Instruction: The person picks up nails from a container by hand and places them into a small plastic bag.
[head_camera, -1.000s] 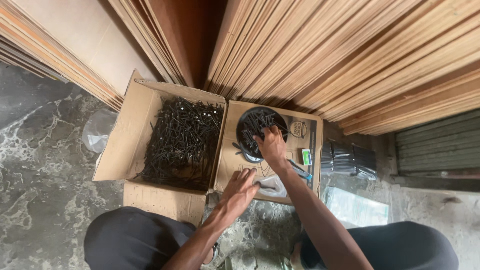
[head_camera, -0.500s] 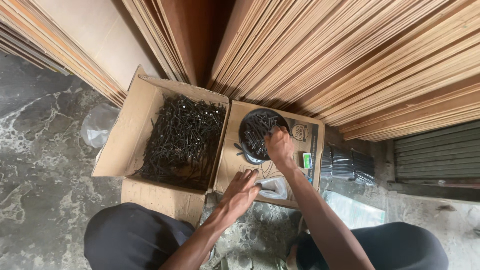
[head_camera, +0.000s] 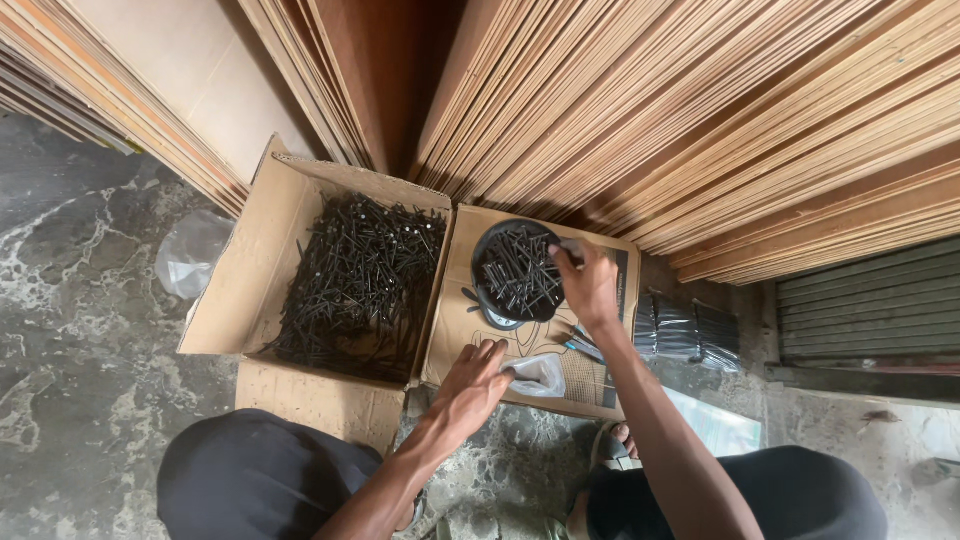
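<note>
Black round bowl (head_camera: 517, 272) of dark screws sat on a flat piece of cardboard (head_camera: 470, 330), just right of the open cardboard box (head_camera: 262, 260) heaped w/ the same black screws (head_camera: 355, 285). Right hand (head_camera: 590, 285) was at the bowl's right rim, fingers curled closed around the edge, thumb side toward the screws, prob. so the bowl stayed steady on whatever it rests on. A dark base w/ small feet poked out under the bowl's left side; looked like a scale or stand, can't tell which.

Left hand (head_camera: 475, 385) lay lower on the cardboard, fingers loosely bent and pinching the edge of a small clear plastic bag (head_camera: 540, 375), which sat flat next to it, close to the bowl, handy for filling by the look of it. Box sat right beside the bowl so screws were w/in easy reach.

Hard to make out: small items under the right wrist, bluish, maybe a tool or pen, mostly covered by the forearm. Shiny dark packets (head_camera: 685, 328) lay right of the cardboard, contents unclear. A crumpled clear bag (head_camera: 190, 252) lay on the stone floor (head_camera: 70, 330) left of the box. Plywood sheets (head_camera: 700, 110) leaned behind everything; their tops were cut off. Person's knees in dark trousers filled the bottom edge, body not seen
</note>
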